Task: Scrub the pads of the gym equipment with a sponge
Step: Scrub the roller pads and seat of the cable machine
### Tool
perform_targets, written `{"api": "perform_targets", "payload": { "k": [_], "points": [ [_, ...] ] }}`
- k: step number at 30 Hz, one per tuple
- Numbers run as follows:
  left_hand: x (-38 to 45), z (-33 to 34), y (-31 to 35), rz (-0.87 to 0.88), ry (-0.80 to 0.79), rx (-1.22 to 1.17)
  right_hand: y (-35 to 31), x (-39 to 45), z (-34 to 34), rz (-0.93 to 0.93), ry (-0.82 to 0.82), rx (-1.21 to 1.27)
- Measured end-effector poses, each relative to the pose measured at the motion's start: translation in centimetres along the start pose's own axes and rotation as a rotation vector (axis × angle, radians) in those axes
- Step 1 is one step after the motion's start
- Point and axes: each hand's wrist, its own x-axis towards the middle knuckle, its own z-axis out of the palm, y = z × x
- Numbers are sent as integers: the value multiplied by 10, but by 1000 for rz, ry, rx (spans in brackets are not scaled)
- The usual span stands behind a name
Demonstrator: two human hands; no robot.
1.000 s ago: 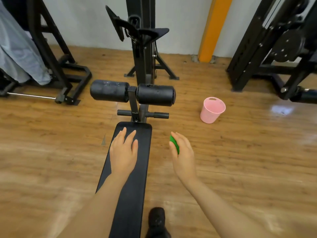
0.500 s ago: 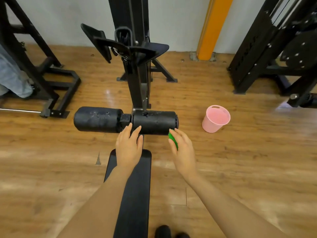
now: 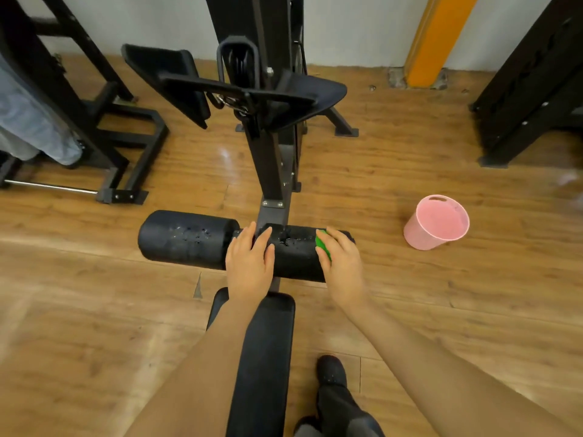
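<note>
At the centre of the frame, the right hand [image 3: 342, 263] presses a green sponge [image 3: 323, 246] onto the right roller pad [image 3: 296, 257], fingers curled over it; only an edge of the sponge shows. The left hand [image 3: 250, 260] lies flat with straight fingers across the junction of the 2 rollers, steadying them. The left roller pad [image 3: 186, 239] carries droplets or pits, so the foam is likely wet: the sponge could skid off the rounded end, or the roller could spin under pressure. The upright post [image 3: 271, 171] stands right behind the pads and crowds reach to their far side. A pink bucket [image 3: 437, 222] sits well apart at right, the bench pad [image 3: 265, 357] below.
</note>
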Motion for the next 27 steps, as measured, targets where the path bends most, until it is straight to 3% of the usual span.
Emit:
{"api": "perform_targets", "payload": {
  "k": [10, 19, 27],
  "points": [
    [37, 30, -21, 32, -87, 40, 8, 43, 37, 0, -18, -65],
    [52, 46, -54, 218, -129, 86, 16, 43, 75, -116, 86, -290],
    [54, 55, -71, 312, -191, 70, -4, 47, 87, 9, 53, -35]
  ]
}}
